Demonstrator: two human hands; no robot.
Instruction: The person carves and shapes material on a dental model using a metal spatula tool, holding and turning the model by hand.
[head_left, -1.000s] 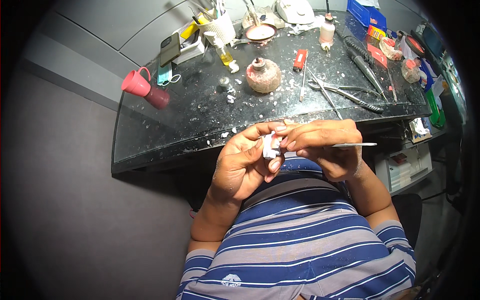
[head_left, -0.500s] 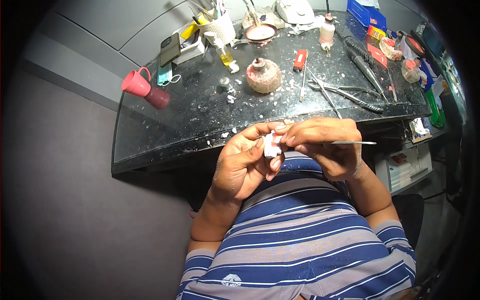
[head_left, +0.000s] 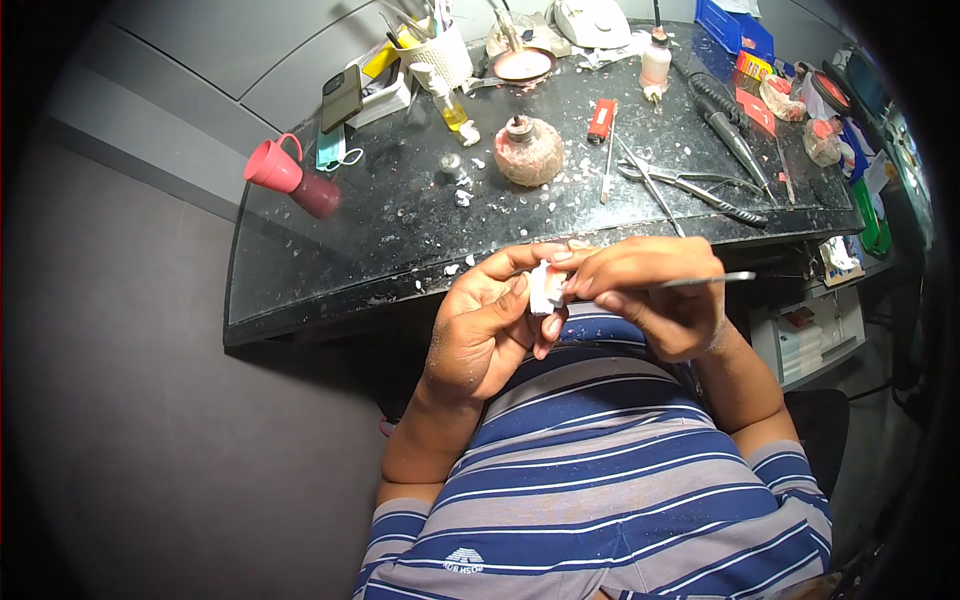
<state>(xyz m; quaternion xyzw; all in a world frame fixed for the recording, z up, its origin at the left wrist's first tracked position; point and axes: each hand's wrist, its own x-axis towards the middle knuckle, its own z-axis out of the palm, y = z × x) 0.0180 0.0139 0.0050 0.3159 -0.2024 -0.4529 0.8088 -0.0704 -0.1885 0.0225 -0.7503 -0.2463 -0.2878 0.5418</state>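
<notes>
The left hand (head_left: 474, 335) is curling, pinching a white-and-pink dental model (head_left: 545, 290) — the right hand (head_left: 660, 290) is bending beside it, gripping a thin metal tool (head_left: 712, 280).

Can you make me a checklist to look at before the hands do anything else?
1. White piece held in the left hand: ok, pinched in the fingers.
2. Thin tool held in the right hand: ok, its handle sticks out to the right.
3. Tool's tip touching the piece: cannot tell, the fingers hide it.
4. Pink cup away from both hands: ok, it is far to the left.
5. Table clean: not ok, white bits lie on it.
</notes>
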